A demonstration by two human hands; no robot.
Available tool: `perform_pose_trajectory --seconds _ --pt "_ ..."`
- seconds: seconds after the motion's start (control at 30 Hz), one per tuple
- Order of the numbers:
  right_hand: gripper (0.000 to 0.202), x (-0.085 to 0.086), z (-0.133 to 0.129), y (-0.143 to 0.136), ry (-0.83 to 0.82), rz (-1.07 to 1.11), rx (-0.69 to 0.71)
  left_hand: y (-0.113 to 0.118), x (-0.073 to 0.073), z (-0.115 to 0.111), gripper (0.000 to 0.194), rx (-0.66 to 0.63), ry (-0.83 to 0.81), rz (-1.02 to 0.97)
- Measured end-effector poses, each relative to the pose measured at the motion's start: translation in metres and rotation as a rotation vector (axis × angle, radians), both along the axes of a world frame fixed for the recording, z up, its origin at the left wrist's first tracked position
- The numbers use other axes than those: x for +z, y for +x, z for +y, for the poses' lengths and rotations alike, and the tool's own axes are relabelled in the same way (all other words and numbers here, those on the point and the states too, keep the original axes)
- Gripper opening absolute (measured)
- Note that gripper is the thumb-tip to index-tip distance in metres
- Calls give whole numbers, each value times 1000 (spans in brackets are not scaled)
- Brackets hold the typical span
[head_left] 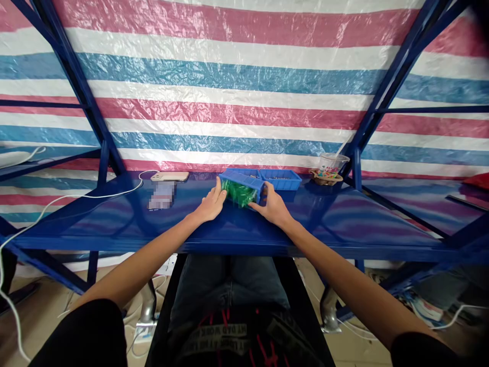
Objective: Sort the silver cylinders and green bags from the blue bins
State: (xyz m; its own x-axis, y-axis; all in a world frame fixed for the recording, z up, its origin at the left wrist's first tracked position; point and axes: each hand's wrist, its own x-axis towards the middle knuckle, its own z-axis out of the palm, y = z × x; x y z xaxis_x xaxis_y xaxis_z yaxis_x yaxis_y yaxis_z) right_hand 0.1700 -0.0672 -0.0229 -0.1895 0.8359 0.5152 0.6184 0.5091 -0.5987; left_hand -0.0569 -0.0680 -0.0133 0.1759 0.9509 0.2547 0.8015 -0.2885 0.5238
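So both hands are on a blue bin (246, 179) mid-surface (229, 237), tipped so the green bits (239, 194) inside face the wearer. Left hand (212, 202), at its 8 o'clock, is part-open, fingers pressed on that end. Right hand (273, 206), at 4, is half-curled, gripping the other end. More blue trays (287, 184) sit just behind toward 2 o'clock, clear cup (331, 163) farther right near 3, phone (170, 176) near 9.
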Motion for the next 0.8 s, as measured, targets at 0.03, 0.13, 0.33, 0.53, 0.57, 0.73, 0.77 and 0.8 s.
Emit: perform_pose_trajectory --seconds 0.03,0.13,0.33,0.53,0.57,0.73,0.77,0.8 --pt "81 -1 0 0 97 -104 -8 -2 -2 0 63 12 -6 -1" --pt "65 -3 -1 -4 244 -270 67 -7 -6 1 56 74 -27 20" --pt "58 -2 -12 -2 284 -329 164 -14 -5 -4 38 167 4 160" --pt "52 -2 -22 1 302 -348 214 -12 -10 -16 45 93 42 268" --pt "52 -3 -22 1 301 -347 218 -12 -10 -18 47 74 41 280" --pt "55 -3 -23 -2 298 -344 209 -26 5 -29 50 -103 -42 328" --pt "56 -2 -24 -3 297 -352 213 -33 12 -33 49 -146 -64 332" --pt "56 -2 -25 -3 296 -360 222 -42 19 -37 46 -180 -86 336"
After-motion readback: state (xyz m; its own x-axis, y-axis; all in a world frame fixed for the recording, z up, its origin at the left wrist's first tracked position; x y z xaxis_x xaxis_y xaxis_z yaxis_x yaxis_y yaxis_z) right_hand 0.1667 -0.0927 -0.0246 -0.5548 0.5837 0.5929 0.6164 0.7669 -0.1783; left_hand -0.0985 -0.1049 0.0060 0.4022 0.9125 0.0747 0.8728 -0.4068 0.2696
